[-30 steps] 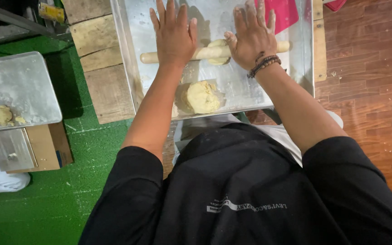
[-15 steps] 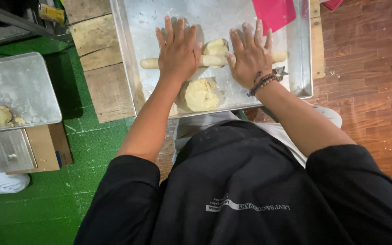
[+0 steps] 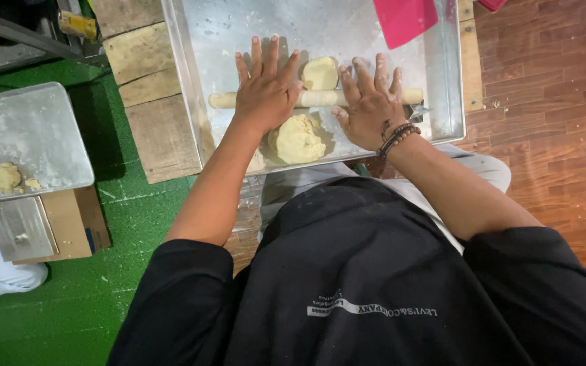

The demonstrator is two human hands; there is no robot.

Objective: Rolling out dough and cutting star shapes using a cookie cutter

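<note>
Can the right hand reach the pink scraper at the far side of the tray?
Probably yes: the right hand rests on the rolling pin, and bare tray lies between it and the pink scraper.

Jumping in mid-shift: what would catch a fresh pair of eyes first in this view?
Both hands lie flat on a rolling pin across the middle of the metal tray: the left hand beside the right hand, dough on the near side of the pin and more on the far side. A pink scraper lies at the tray's far edge. On the green floor to the left stands a second tray with dough scraps.
</note>
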